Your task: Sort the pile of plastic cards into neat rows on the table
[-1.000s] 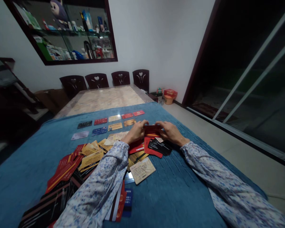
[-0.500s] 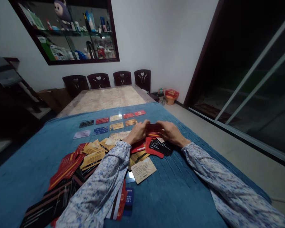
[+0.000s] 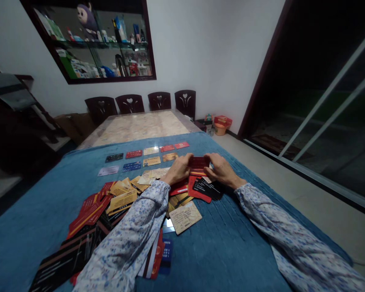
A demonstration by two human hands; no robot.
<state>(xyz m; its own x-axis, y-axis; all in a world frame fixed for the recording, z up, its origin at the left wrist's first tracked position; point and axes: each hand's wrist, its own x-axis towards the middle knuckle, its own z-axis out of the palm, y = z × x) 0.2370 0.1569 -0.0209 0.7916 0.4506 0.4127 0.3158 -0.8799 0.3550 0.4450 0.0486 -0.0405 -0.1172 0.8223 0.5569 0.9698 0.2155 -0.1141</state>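
Between my two hands is a stack of red cards (image 3: 198, 163), gripped by its short ends just above the cloth. My left hand (image 3: 180, 168) closes on the left end, and my right hand (image 3: 220, 168) on the right end. Right below the stack, black cards (image 3: 207, 186) fan out over red ones. A beige card (image 3: 186, 217) lies nearer to me, beside my left forearm. Left of that forearm spreads a heap of red cards (image 3: 89, 211), yellow cards (image 3: 121, 202) and black cards (image 3: 63, 259), partly covered by the sleeve.
Two rows of single cards lie farther back, among them a blue card (image 3: 132, 166) and a black card (image 3: 114, 157). A blue cloth (image 3: 231, 243) covers the near part of the table. Dark chairs (image 3: 129, 104) line the far end, and a glass door (image 3: 322, 101) is at right.
The view has shifted slightly, so everything sits a little farther right. Both hands still grip the red stack, and more of its upper face shows between them now.
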